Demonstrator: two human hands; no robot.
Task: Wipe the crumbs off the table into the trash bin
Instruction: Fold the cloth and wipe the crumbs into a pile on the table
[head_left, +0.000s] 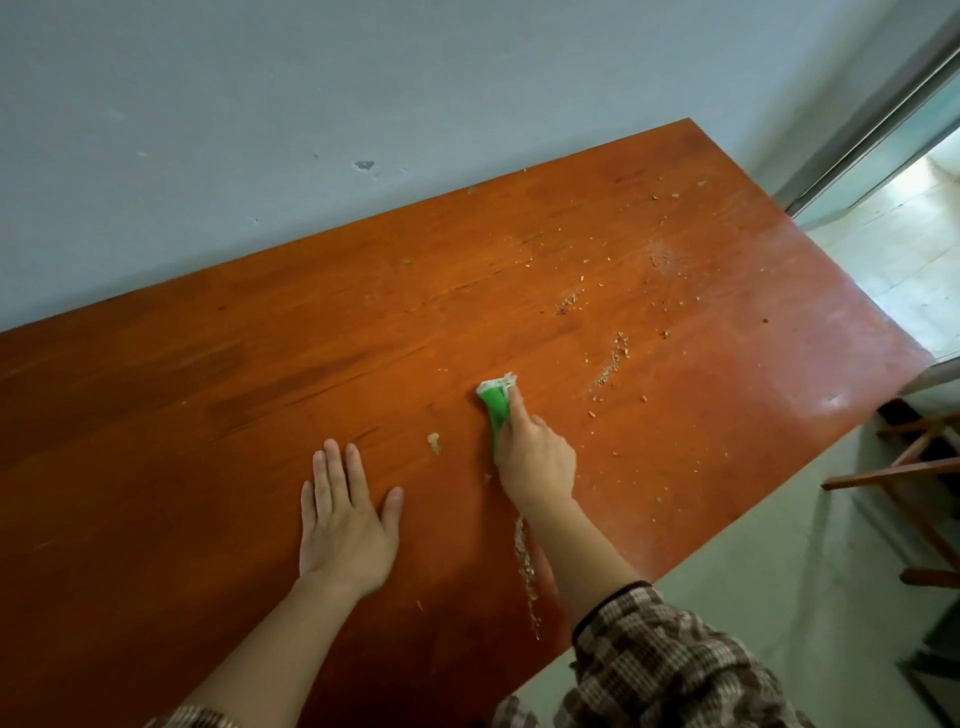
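Observation:
A reddish-brown wooden table (260, 395) fills the view. My right hand (537, 457) presses a green and white cloth (496, 402) flat on the table near its middle. My left hand (345, 525) lies palm down with fingers spread, to the left of the cloth and holding nothing. Pale crumbs (615, 358) are scattered to the right of the cloth and toward the far right corner. A thin line of crumbs (524, 564) runs along the table under my right forearm. One larger crumb (434, 441) sits between my hands. No trash bin is in view.
A grey wall (363, 104) runs along the table's far edge. A wooden chair or stool frame (904, 467) stands on the pale floor to the right of the table. A doorway with a metal frame (883, 119) opens at the upper right.

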